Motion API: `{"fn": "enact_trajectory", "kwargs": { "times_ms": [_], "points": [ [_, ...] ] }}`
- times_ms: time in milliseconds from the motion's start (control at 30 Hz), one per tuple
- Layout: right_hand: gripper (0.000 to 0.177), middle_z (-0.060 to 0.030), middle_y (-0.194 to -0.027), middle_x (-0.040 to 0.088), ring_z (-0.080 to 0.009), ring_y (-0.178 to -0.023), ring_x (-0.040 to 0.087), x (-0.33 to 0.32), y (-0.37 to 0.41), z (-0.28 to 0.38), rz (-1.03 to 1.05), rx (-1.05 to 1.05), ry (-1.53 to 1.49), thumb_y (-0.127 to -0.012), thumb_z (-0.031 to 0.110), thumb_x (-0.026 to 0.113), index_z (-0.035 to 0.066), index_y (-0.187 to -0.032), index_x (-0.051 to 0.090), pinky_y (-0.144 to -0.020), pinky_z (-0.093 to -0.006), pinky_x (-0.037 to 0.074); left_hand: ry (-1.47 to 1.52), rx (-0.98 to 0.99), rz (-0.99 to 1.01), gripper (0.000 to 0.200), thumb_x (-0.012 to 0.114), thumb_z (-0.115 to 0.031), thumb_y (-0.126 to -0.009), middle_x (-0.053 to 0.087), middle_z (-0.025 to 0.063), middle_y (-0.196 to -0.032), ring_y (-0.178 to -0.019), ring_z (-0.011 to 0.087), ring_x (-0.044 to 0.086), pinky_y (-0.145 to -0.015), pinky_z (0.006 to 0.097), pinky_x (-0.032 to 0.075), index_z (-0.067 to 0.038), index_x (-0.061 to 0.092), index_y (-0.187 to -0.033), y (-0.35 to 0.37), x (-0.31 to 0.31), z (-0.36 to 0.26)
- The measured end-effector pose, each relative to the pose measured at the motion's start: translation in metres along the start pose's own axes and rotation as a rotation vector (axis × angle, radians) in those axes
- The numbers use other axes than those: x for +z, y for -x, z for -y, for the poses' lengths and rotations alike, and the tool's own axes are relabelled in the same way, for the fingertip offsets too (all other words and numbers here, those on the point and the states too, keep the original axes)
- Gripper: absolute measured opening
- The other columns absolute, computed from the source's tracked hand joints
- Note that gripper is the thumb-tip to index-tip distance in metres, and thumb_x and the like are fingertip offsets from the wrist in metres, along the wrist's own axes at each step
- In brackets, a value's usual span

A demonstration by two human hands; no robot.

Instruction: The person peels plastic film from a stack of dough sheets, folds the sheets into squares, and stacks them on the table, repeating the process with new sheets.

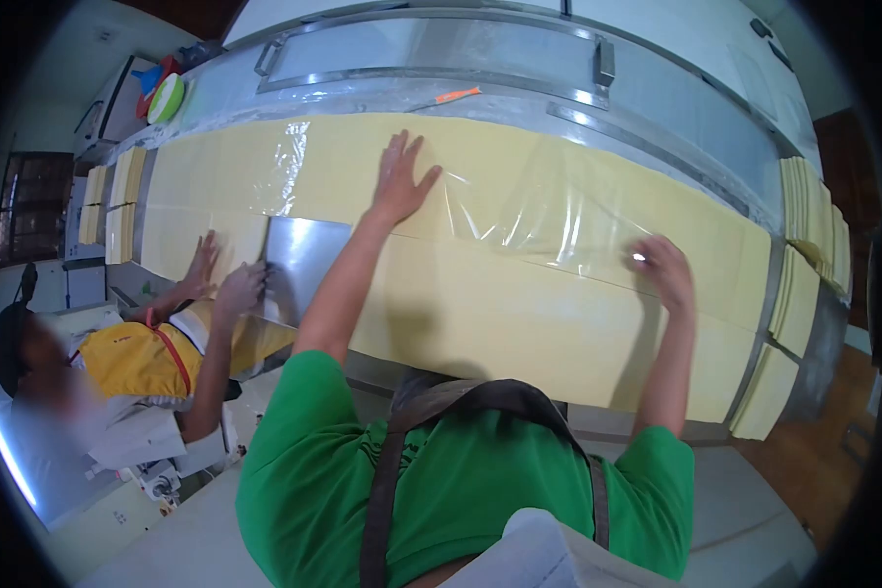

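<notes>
Long, smooth pale-yellow sheets that look like rolled dough (519, 333) cover the work table. My left hand (402, 181) lies flat with spread fingers on the far sheet, close to the left end of a clear plastic film (539, 220). That film is wrinkled and shiny, stretched across the sheet toward the right. At its right end, my right hand (664, 269) has its fingers pinched together on the film, slightly above the sheet. Another strip of shiny film (289, 162) lies farther left.
A co-worker (147, 363) at the left has both hands at the near sheet, beside a bare metal patch (304, 260). Folded yellow stacks hang over the right end (794, 294) and left end (122, 206). An orange-handled tool (458, 95) and green bowl (167, 98) sit at the back.
</notes>
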State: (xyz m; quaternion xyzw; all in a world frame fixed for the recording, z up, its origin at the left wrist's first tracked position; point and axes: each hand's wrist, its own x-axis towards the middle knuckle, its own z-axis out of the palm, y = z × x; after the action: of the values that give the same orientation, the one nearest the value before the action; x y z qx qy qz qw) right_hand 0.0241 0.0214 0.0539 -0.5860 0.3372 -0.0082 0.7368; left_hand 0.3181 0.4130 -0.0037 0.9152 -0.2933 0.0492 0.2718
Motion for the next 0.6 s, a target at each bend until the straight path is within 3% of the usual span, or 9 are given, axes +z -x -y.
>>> {"fn": "enact_trajectory", "kwargs": {
  "times_ms": [67, 133, 200, 267, 300, 367, 433, 467, 600],
  "points": [
    [0.014, -0.0073, -0.093, 0.063, -0.0143, -0.087, 0.061, -0.144, 0.025, -0.038, -0.036, -0.067, -0.01, -0.1, 0.014, 0.053, 0.002, -0.1, 0.059, -0.078, -0.0266, 0.051, -0.117, 0.063, 0.108, 0.072, 0.069, -0.037, -0.089, 0.023, 0.0208, -0.159, -0.147, 0.0378, 0.022, -0.119, 0.0488, 0.022, -0.011, 0.038, -0.149, 0.002, -0.005, 0.008],
    [0.014, -0.0049, -0.088, 0.059, -0.0154, -0.084, 0.061, -0.226, 0.093, -0.026, -0.474, 0.015, -0.1, -0.101, 0.017, 0.054, 0.004, -0.1, 0.056, -0.075, -0.0263, 0.05, -0.089, 0.081, 0.26, 0.076, 0.072, -0.035, -0.087, 0.021, 0.0206, -0.159, -0.147, 0.0382, 0.02, -0.119, 0.0488, 0.022, -0.013, 0.036, -0.15, -0.008, -0.026, 0.014],
    [0.018, -0.0023, -0.085, 0.055, -0.0156, -0.083, 0.06, -0.392, 0.132, -0.063, -0.518, 0.012, -0.221, -0.101, 0.022, 0.055, 0.006, -0.106, 0.056, -0.077, -0.0266, 0.051, -0.075, 0.106, 0.472, 0.08, 0.075, -0.03, -0.084, 0.019, 0.0193, -0.161, -0.148, 0.0398, 0.018, -0.119, 0.052, 0.021, -0.017, 0.034, -0.152, -0.023, -0.037, 0.026],
    [0.019, -0.0016, -0.085, 0.054, -0.0151, -0.082, 0.059, -0.434, 0.17, -0.045, -0.675, 0.035, -0.126, -0.101, 0.024, 0.056, 0.006, -0.108, 0.056, -0.078, -0.0267, 0.051, -0.073, 0.112, 0.541, 0.08, 0.075, -0.028, -0.084, 0.019, 0.0182, -0.161, -0.148, 0.041, 0.017, -0.118, 0.0552, 0.021, -0.018, 0.034, -0.152, -0.03, -0.035, 0.045],
    [0.021, -0.001, -0.085, 0.053, -0.0147, -0.08, 0.058, -0.454, 0.186, -0.032, -0.829, 0.055, -0.039, -0.101, 0.025, 0.056, 0.006, -0.109, 0.056, -0.078, -0.0267, 0.051, -0.289, -0.067, 0.587, 0.078, 0.074, -0.027, -0.085, 0.019, 0.0169, -0.161, -0.147, 0.0413, 0.018, -0.116, 0.0594, 0.021, -0.017, 0.035, -0.151, -0.035, -0.034, 0.052],
    [0.023, -0.0011, -0.09, 0.055, -0.0135, -0.079, 0.056, -0.481, 0.191, -0.012, -0.758, -0.036, -0.037, -0.1, 0.027, 0.057, 0.006, -0.109, 0.058, -0.077, -0.0274, 0.05, -0.502, -0.175, 0.652, 0.075, 0.072, -0.026, -0.086, 0.019, 0.0155, -0.162, -0.147, 0.0417, 0.019, -0.114, 0.0635, 0.022, -0.016, 0.035, -0.151, -0.044, 0.003, -0.02],
    [0.025, -0.0022, -0.1, 0.059, -0.0122, -0.081, 0.057, -0.485, 0.178, -0.002, -0.682, -0.083, 0.03, -0.1, 0.027, 0.057, 0.005, -0.113, 0.058, -0.076, -0.0272, 0.05, -0.552, -0.125, 0.313, 0.066, 0.067, -0.023, -0.089, 0.021, 0.0149, -0.161, -0.146, 0.0415, 0.024, -0.11, 0.0689, 0.023, -0.015, 0.039, -0.148, -0.025, 0.027, -0.131],
    [0.028, -0.0027, -0.101, 0.061, -0.012, -0.083, 0.057, -0.488, 0.17, 0.0, -0.655, -0.081, 0.048, -0.1, 0.027, 0.057, 0.005, -0.116, 0.058, -0.074, -0.0255, 0.05, -0.384, 0.118, 0.201, 0.059, 0.065, -0.027, -0.09, 0.026, 0.0159, -0.158, -0.144, 0.0401, 0.028, -0.11, 0.0676, 0.024, -0.014, 0.044, -0.144, -0.011, 0.068, -0.152],
    [0.029, -0.0016, -0.097, 0.064, -0.0086, -0.069, 0.055, -0.499, 0.169, 0.012, -0.732, -0.074, 0.025, -0.101, 0.026, 0.054, 0.003, -0.119, 0.058, -0.063, -0.0216, 0.047, -0.171, 0.494, 0.295, 0.061, 0.063, -0.041, -0.09, 0.028, 0.0164, -0.157, -0.143, 0.0402, 0.028, -0.112, 0.0641, 0.023, -0.016, 0.048, -0.143, 0.037, 0.155, -0.357]
  ]
}}
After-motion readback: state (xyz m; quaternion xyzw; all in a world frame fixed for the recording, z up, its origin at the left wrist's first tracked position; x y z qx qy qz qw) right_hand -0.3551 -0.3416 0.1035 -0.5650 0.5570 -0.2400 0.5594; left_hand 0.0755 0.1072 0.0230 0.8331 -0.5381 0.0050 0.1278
